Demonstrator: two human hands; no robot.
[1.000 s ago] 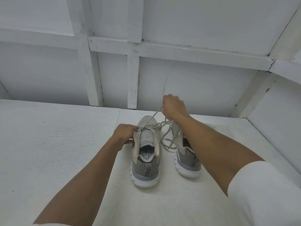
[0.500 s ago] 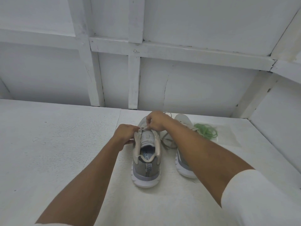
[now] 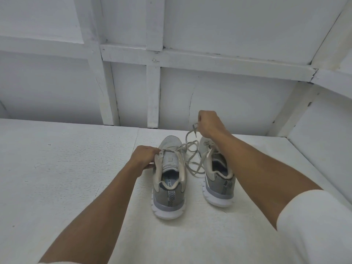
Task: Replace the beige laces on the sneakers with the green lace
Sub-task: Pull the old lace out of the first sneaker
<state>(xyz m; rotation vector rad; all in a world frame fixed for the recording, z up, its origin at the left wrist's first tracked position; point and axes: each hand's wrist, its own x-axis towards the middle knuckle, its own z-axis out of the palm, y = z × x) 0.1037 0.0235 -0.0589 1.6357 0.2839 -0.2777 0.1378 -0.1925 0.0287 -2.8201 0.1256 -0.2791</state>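
The left hand (image 3: 145,158) curls round the eyelet edge of the left sneaker (image 3: 169,184), holding it down on the white table (image 3: 76,168). The right hand (image 3: 209,123), raised above the toes, pinches the beige lace (image 3: 194,128) near its tip (the slack loops down between the shoes). The right sneaker (image 3: 219,180) stands just beside, under the forearm.

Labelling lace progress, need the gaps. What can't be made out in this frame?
- Green lace: nowhere in the head view; could lie behind the right forearm.
- Right sneaker, outer side: head view, behind that forearm.
- Left hand fingertips: head view, curled under against the left sneaker.
- Beige lace held by the right hand: eyelet routing too small to trace.
- Insole print: cut off by the tongue.
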